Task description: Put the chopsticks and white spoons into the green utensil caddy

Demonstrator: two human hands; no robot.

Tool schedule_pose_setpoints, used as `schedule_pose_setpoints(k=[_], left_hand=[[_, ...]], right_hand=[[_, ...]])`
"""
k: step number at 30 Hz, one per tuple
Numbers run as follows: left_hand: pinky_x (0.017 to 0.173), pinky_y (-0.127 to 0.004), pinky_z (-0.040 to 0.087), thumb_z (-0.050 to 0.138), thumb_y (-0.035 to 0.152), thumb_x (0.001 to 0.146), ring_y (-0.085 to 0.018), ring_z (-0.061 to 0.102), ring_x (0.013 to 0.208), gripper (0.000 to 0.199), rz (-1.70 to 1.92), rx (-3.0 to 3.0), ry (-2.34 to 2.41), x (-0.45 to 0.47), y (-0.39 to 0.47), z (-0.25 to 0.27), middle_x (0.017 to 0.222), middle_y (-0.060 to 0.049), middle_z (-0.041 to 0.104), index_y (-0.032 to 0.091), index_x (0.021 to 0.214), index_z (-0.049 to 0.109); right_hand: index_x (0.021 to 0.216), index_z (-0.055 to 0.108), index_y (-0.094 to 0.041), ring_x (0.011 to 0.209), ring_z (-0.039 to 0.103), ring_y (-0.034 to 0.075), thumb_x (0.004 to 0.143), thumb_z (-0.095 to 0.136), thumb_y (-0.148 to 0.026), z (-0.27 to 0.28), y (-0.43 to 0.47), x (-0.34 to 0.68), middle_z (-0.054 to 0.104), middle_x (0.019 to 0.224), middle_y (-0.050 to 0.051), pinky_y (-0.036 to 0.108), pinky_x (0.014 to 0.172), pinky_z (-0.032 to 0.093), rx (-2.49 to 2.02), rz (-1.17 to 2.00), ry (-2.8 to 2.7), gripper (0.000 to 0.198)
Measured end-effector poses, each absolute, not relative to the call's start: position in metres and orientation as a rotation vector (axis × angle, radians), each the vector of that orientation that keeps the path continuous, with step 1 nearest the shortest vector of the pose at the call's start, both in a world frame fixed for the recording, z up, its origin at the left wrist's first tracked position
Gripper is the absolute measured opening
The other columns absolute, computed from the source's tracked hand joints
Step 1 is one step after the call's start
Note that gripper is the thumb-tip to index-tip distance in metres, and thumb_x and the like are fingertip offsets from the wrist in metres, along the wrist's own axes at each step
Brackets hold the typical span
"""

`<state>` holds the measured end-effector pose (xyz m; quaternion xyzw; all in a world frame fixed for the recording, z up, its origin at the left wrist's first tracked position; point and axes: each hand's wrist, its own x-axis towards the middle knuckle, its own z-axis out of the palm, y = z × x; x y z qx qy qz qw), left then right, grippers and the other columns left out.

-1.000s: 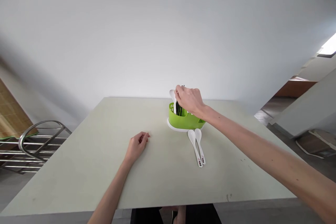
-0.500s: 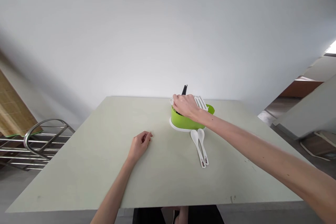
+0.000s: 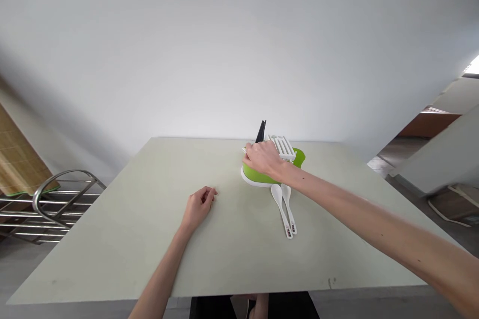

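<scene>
2 white spoons point(image 3: 285, 212) out on table point(image 3: 112, 239); right hand point(image 3: 264, 158) gripping green caddy point(image 3: 295, 157) rim, black utensils point(image 3: 261, 131) left inside; left hand point(image 3: 198, 207) loosely curled, empty.

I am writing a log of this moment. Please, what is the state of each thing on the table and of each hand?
Caddy: upright on white base, right hand on its rim.
Spoons: two, flat, side by side.
Black utensil: standing in caddy.
Right hand: fingers curled at caddy, grip unclear.
Left hand: loosely curled, resting on table, empty.
</scene>
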<state>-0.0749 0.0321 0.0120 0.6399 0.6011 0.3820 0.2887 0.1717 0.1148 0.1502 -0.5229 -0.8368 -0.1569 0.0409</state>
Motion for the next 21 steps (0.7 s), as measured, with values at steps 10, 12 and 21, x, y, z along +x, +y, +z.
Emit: schedule_pose_setpoints(k=[10, 12, 21], left_hand=[[0.061, -0.027, 0.042, 0.047, 0.062, 0.099, -0.015, 0.051, 0.06, 0.049, 1.019, 1.729, 1.615, -0.075, 0.031, 0.013, 0.069, -0.001, 0.064, 0.02, 0.089, 0.071], [0.061, -0.027, 0.042, 0.048, 0.062, 0.099, -0.015, 0.051, 0.06, 0.048, 1.018, 1.725, 1.614, -0.075, 0.031, 0.015, 0.069, 0.0, 0.064, 0.02, 0.089, 0.071], [0.062, -0.027, 0.041, 0.048, 0.062, 0.098, -0.015, 0.051, 0.059, 0.049, 1.015, 1.739, 1.622, -0.074, 0.033, 0.018, 0.067, 0.0, 0.063, 0.021, 0.088, 0.071]], right_hand=[[0.102, 0.071, -0.011, 0.081, 0.073, 0.026, 0.099, 0.045, -0.022, 0.149, 0.11, 0.169, 0.078, 0.088, 0.016, 0.032, 0.065, 0.033, -1.656, -0.426, -2.493, 0.029], [0.102, 0.071, -0.012, 0.081, 0.073, 0.026, 0.099, 0.044, -0.022, 0.149, 0.111, 0.168, 0.079, 0.089, 0.016, 0.032, 0.065, 0.034, -1.661, -0.411, -2.483, 0.029], [0.102, 0.072, -0.011, 0.087, 0.075, 0.027, 0.1, 0.045, -0.024, 0.157, 0.124, 0.159, 0.079, 0.096, 0.019, 0.032, 0.068, 0.038, -1.683, -0.306, -2.436, 0.03]])
